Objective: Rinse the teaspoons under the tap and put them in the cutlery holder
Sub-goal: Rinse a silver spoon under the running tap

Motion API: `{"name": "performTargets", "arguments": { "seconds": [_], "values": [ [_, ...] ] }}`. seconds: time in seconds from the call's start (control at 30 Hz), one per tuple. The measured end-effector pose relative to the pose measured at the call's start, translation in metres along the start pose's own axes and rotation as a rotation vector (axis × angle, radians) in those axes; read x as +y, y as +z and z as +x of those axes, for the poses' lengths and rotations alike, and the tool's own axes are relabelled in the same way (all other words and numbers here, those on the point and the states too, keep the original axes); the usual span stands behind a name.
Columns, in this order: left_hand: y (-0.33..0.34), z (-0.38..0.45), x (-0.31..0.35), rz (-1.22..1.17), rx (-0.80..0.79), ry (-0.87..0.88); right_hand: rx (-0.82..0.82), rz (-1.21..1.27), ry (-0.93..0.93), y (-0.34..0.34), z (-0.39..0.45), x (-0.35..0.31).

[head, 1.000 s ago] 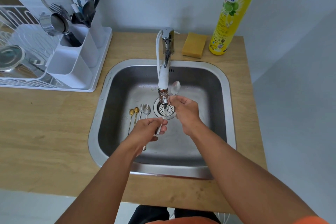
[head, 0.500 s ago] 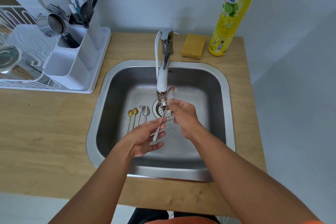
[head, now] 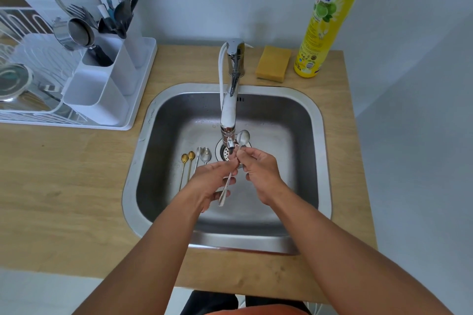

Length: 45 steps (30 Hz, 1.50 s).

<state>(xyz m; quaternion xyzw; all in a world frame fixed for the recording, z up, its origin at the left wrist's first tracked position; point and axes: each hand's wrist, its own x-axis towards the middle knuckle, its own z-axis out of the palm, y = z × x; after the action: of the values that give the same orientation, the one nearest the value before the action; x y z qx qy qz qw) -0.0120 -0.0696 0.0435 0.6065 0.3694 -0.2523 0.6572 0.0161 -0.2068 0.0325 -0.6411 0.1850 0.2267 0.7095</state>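
Centre frame: right hand (head: 258, 169) and left hand (head: 212, 181) pinch a teaspoon (head: 234, 166), probably light, stiff, slippery; grip the handle.

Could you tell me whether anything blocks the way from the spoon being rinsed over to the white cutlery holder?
Nothing visible does. The teaspoon is held by both hands beside the tap; the cutlery holder stands up-left past the sink rim over bare counter. Its nearest compartment looks empty; the rear ones hold cutlery.
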Motion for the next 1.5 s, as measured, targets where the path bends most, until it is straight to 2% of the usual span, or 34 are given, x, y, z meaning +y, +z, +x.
{"name": "performTargets", "arguments": {
  "seconds": [0.13,0.2,0.27,0.37,0.5,0.57,0.67,0.77,0.87,1.0,1.17,1.5],
  "values": [
    [-0.006,-0.018,-0.022,0.196,0.005,0.072,0.070,0.015,0.005,-0.002,0.010,-0.011],
    [-0.009,-0.023,-0.028,0.208,-0.001,0.094,0.057,0.045,0.040,-0.003,0.012,-0.016],
    [-0.009,-0.023,-0.025,0.098,-0.046,0.046,0.014,0.080,0.092,-0.002,0.013,-0.016],
    [-0.011,-0.022,-0.014,-0.189,-0.213,-0.087,-0.057,0.165,0.148,0.002,0.009,-0.007],
    [-0.024,-0.020,-0.010,-0.380,-0.362,-0.198,-0.153,0.084,0.173,0.009,-0.004,0.008],
    [-0.028,-0.020,-0.014,-0.275,-0.354,-0.184,-0.141,0.049,0.176,0.008,-0.006,0.012],
    [-0.030,-0.021,-0.019,0.016,-0.259,-0.072,-0.105,0.033,0.187,0.006,-0.002,0.012],
    [-0.034,-0.025,-0.016,0.184,-0.234,0.025,-0.072,0.077,0.200,0.007,0.007,0.007],
    [-0.039,-0.028,-0.014,0.225,-0.242,0.055,-0.018,0.133,0.211,0.010,0.013,0.002],
    [-0.035,-0.026,-0.014,0.165,-0.192,0.081,0.003,0.153,0.221,0.013,0.011,0.005],
    [-0.023,-0.015,-0.015,0.157,-0.100,0.111,-0.087,-0.021,0.211,0.015,-0.004,0.021],
    [0.003,-0.008,-0.032,0.499,-0.107,0.256,0.040,-0.146,0.156,-0.009,0.011,0.008]
  ]
}}
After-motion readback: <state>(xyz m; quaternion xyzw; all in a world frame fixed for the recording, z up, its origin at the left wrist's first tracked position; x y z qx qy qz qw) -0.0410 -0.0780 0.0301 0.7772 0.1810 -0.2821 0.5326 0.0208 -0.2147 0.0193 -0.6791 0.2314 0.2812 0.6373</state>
